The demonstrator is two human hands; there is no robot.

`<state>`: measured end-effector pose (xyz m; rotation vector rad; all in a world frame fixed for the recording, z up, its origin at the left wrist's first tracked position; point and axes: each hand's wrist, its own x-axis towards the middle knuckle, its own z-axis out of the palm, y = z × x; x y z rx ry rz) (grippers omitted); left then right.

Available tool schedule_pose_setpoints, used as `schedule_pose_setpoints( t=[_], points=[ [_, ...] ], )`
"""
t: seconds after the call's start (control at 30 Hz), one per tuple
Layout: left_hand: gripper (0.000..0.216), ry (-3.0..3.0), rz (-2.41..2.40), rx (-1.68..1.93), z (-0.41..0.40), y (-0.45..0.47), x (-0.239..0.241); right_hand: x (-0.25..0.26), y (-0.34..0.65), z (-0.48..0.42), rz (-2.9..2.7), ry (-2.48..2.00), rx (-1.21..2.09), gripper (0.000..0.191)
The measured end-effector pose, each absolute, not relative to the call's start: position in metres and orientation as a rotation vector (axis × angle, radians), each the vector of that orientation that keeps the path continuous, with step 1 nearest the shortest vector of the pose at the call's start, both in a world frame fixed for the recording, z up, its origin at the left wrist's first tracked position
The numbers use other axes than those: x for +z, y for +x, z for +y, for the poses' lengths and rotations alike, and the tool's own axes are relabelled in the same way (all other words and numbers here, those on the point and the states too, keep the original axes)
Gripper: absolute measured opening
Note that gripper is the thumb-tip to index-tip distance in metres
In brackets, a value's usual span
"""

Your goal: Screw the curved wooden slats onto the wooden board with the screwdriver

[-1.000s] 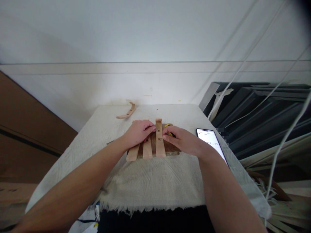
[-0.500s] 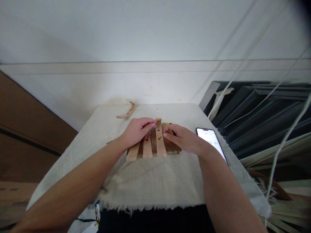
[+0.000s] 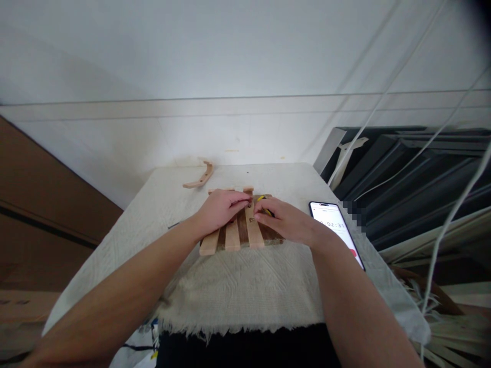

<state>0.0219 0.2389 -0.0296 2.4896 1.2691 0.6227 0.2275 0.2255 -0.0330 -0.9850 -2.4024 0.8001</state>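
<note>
Three pale wooden slats (image 3: 232, 236) lie side by side over a darker wooden board (image 3: 273, 234) on a white cloth-covered table (image 3: 238, 286). My left hand (image 3: 219, 208) rests on the slats, its fingers pinched together at the far end of the right-hand slat (image 3: 253, 234). My right hand (image 3: 284, 220) is closed beside it, fingertips pinched at a hole in that slat, with a yellow-and-black tool (image 3: 264, 200) showing just behind its fingers. What the fingertips hold is too small to name.
A curved wooden piece (image 3: 199, 176) lies at the table's far left. A phone (image 3: 334, 223) with a running timer lies to the right of my right wrist. Dark panels (image 3: 414, 179) and white cords (image 3: 441, 240) crowd the right side. The wall stands behind.
Both hands have drawn closer together over the far end of the right-hand slat. The slat has shifted slightly towards me.
</note>
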Motion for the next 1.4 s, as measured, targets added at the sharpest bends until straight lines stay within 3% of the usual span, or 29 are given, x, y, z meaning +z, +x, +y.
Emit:
schedule_pose_setpoints(
  t=[0.43, 1.13, 1.4],
  points=[
    [0.018, 2.498, 1.265, 0.697, 0.2403, 0.0227, -0.0359, -0.0343, 0.2284, 0.2252, -2.392, -1.023, 0.821, 0.014],
    [0.025, 2.652, 1.266, 0.499, 0.2412, 0.0244, -0.0359, -0.0335, 0.2282, 0.2284, -2.219, -1.163, 0.732, 0.011],
    [0.023, 2.597, 1.347, 0.526, 0.2398, 0.0264, -0.0368, -0.0367, 0.2305, 0.2316, -2.309, -1.237, 0.592, 0.022]
  ],
)
